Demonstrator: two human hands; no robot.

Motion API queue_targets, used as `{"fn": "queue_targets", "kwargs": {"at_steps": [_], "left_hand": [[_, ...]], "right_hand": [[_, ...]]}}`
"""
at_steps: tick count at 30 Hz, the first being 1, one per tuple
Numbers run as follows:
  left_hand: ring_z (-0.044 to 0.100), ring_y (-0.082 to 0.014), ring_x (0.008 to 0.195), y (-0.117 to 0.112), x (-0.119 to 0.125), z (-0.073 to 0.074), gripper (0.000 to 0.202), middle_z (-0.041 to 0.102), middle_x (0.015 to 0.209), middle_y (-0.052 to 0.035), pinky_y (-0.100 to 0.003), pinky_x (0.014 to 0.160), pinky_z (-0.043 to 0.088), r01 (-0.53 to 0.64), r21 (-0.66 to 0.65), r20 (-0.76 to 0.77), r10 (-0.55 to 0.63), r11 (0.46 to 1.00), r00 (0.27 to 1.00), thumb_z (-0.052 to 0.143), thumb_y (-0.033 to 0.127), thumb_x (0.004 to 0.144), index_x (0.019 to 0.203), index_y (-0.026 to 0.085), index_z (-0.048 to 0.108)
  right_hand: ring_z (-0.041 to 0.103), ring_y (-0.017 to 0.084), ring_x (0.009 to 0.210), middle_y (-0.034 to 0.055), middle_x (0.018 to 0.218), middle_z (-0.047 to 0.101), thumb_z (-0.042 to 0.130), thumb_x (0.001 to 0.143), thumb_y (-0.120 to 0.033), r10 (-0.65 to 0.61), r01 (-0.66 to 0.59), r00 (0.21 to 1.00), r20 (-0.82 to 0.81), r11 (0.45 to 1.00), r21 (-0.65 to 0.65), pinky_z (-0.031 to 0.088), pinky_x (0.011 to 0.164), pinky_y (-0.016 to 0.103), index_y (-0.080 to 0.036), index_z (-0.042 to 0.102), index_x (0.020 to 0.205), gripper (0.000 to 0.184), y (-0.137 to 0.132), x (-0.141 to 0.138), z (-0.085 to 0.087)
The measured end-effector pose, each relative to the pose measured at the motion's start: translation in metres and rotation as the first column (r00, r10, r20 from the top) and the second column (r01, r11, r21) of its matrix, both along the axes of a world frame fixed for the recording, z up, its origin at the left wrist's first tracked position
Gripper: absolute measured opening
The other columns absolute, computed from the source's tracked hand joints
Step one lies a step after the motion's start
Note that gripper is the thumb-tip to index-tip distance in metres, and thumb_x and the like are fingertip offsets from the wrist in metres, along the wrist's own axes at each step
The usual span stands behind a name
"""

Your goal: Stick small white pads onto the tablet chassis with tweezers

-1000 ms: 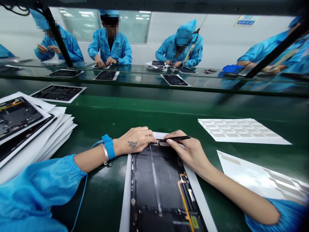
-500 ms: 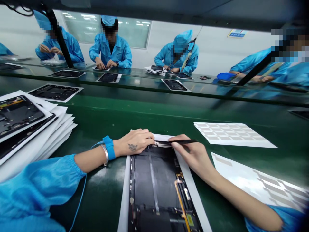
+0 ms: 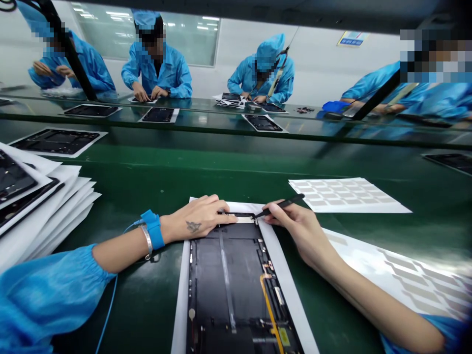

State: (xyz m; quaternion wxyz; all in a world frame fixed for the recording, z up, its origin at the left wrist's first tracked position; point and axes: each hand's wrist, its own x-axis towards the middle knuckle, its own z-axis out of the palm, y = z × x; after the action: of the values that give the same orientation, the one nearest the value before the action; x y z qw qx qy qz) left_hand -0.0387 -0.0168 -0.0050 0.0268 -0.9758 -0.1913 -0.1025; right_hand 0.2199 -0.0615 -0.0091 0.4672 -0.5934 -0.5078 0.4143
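A black tablet chassis lies face up on a white sheet, with an orange flex strip and a thin silver strip on it. My left hand rests flat across its top end, fingers together over a narrow pale strip. My right hand pinches a black pointed tool, its tip at the strip's right end. A blue wrist strap and a metal bangle circle my left wrist. Label sheets lie to the right.
A stack of white sheets with tablets sits left on the green conveyor belt. A second label sheet lies under my right forearm. Across the line, blue-clad co-workers handle more tablets behind a glass panel.
The tool has swung from nearly level to tilted, its tip down at the strip's right end. The whole view has shifted slightly left. My left hand stays on the tablet.
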Motion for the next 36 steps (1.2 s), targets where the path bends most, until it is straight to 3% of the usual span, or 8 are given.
{"fn": "queue_targets", "kwargs": {"at_steps": [10, 18, 20, 23, 26, 29, 32, 36], "left_hand": [[0.048, -0.0189, 0.093, -0.001, 0.000, 0.003, 0.042, 0.058, 0.120, -0.0051, -0.030, 0.075, 0.040, -0.017, -0.020, -0.028, 0.016, 1.000, 0.999, 0.041, 0.009, 0.097, 0.132, 0.027, 0.055], [0.051, -0.0208, 0.089, -0.011, 0.016, 0.023, 0.058, 0.055, 0.117, -0.0084, -0.031, 0.070, 0.041, -0.040, 0.097, -0.259, 0.064, 0.994, 0.964, 0.041, 0.008, 0.094, 0.148, 0.028, 0.038], [0.053, -0.0207, 0.086, -0.014, 0.026, 0.026, 0.060, 0.056, 0.113, -0.0088, -0.030, 0.067, 0.041, -0.060, 0.146, -0.284, 0.100, 0.987, 0.953, 0.041, 0.009, 0.095, 0.150, 0.031, 0.034], [0.056, -0.0203, 0.082, -0.013, 0.032, 0.025, 0.058, 0.058, 0.110, -0.0089, -0.030, 0.064, 0.042, -0.068, 0.173, -0.288, 0.116, 0.983, 0.950, 0.042, 0.011, 0.096, 0.148, 0.034, 0.037], [0.060, -0.0209, 0.085, -0.009, 0.021, 0.015, 0.043, 0.064, 0.106, -0.0084, -0.030, 0.068, 0.047, -0.073, 0.115, -0.211, 0.096, 0.991, 0.973, 0.044, 0.015, 0.096, 0.137, 0.025, 0.052], [0.063, -0.0196, 0.099, -0.004, 0.005, 0.002, 0.033, 0.069, 0.110, -0.0068, -0.029, 0.083, 0.050, -0.117, -0.001, -0.047, 0.117, 0.993, 0.992, 0.046, 0.009, 0.092, 0.119, 0.017, 0.064], [0.065, -0.0190, 0.101, -0.001, -0.004, -0.007, 0.033, 0.071, 0.108, -0.0057, -0.028, 0.086, 0.050, -0.136, -0.075, 0.066, 0.141, 0.988, 0.988, 0.047, 0.007, 0.088, 0.113, 0.017, 0.067], [0.068, -0.0201, 0.090, -0.001, -0.002, -0.008, 0.028, 0.073, 0.097, -0.0045, -0.028, 0.077, 0.050, -0.127, -0.083, 0.099, 0.134, 0.989, 0.986, 0.048, 0.008, 0.086, 0.101, 0.017, 0.070]], "right_hand": [[0.067, 0.023, 0.075, 0.0056, 0.073, 0.069, 0.072, 0.067, -0.072, 0.023, -0.025, 0.997, 0.076, 0.999, 0.023, 0.056, 0.079, 0.040, -0.016, 0.070, 0.080, 0.057, 0.003, 0.002, -0.006], [0.066, 0.022, 0.079, 0.0062, 0.085, 0.069, 0.072, 0.068, -0.069, 0.022, -0.013, 0.998, -0.061, 0.991, 0.132, 0.059, 0.079, 0.040, -0.018, 0.071, 0.090, 0.056, 0.012, 0.004, -0.005], [0.066, 0.024, 0.086, 0.0076, 0.094, 0.070, 0.068, 0.075, -0.067, 0.045, -0.043, 0.999, -0.004, 0.982, 0.183, 0.057, 0.083, 0.041, -0.019, 0.071, 0.094, 0.052, 0.012, 0.006, -0.004], [0.065, 0.024, 0.090, 0.0071, 0.095, 0.069, 0.055, 0.089, -0.057, 0.063, -0.141, 0.971, 0.231, 0.929, 0.341, 0.053, 0.083, 0.039, -0.021, 0.066, 0.092, 0.038, 0.010, 0.009, 0.004], [0.064, 0.021, 0.081, 0.0054, 0.085, 0.067, 0.047, 0.096, -0.038, 0.161, -0.418, 0.820, 0.550, 0.824, 0.382, 0.050, 0.075, 0.034, -0.022, 0.062, 0.093, 0.022, 0.011, 0.003, 0.016], [0.061, 0.021, 0.080, 0.0061, 0.083, 0.063, 0.049, 0.092, -0.021, 0.270, -0.687, 0.543, 0.795, 0.687, 0.236, 0.047, 0.071, 0.032, -0.021, 0.062, 0.087, 0.014, 0.019, -0.013, 0.024], [0.058, 0.021, 0.079, 0.0061, 0.081, 0.059, 0.051, 0.088, -0.011, 0.325, -0.787, 0.323, 0.889, 0.614, 0.062, 0.045, 0.069, 0.031, -0.019, 0.061, 0.080, 0.016, 0.031, -0.031, 0.024], [0.056, 0.020, 0.079, 0.0054, 0.081, 0.058, 0.052, 0.086, -0.007, 0.385, -0.827, 0.169, 0.907, 0.557, -0.082, 0.042, 0.070, 0.030, -0.018, 0.060, 0.080, 0.015, 0.040, -0.043, 0.025]]}}
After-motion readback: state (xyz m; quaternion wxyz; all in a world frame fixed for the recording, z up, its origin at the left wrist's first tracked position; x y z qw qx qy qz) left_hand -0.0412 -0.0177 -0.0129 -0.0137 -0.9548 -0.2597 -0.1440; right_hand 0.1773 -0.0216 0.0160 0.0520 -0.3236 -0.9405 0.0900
